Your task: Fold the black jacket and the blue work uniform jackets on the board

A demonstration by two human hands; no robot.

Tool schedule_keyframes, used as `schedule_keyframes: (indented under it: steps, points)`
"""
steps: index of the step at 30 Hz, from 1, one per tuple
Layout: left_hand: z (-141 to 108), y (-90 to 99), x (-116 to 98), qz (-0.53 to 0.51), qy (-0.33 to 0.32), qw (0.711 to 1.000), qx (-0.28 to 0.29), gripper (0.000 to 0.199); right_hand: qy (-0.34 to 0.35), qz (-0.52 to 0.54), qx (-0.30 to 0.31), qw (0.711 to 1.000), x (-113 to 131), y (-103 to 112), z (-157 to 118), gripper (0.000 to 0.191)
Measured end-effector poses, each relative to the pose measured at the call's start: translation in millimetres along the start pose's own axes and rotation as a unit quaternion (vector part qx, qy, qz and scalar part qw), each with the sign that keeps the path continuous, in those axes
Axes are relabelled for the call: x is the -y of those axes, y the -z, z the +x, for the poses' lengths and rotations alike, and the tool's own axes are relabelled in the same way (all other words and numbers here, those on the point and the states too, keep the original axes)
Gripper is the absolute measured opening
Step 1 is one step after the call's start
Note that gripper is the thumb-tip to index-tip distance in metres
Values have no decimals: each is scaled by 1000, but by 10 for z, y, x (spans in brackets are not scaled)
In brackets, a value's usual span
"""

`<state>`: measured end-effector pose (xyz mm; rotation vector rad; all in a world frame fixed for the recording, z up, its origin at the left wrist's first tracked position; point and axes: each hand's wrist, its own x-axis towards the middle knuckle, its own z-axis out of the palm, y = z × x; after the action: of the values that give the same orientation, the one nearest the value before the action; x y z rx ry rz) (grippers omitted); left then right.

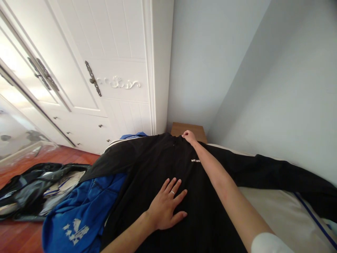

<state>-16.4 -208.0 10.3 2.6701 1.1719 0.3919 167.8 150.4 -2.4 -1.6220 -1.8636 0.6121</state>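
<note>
A black jacket with pale sleeve stripes and small white lettering lies spread out in front of me, sleeves out to both sides. Flat on its front rests my left hand, fingers spread, a ring on one finger. At the collar, my right hand is closed in a pinch on the fabric edge. Beneath the left sleeve a blue garment with a white star print shows. Under the right sleeve lies a cream cloth with a dark blue stripe.
An open suitcase packed with clothes sits on the reddish wood floor at left. White wardrobe doors stand behind. A brown wooden surface lies beyond the collar, and a grey wall rises at right.
</note>
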Motion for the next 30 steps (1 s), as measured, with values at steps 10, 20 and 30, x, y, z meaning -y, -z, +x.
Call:
schedule_keyframes:
  steps: [10,20,30]
  points:
    - [-13,-34,-6,5,1,1000,-16,76,24,-65,52,996,251,-78,19,21]
    - [5,-84,-23,40,-2,999,-18,77,37,-163,-23,986,554,123,-462,42]
    - [31,-120,-13,-216,14,961,-171,50,328,-54,115,936,882,621,-2969,48]
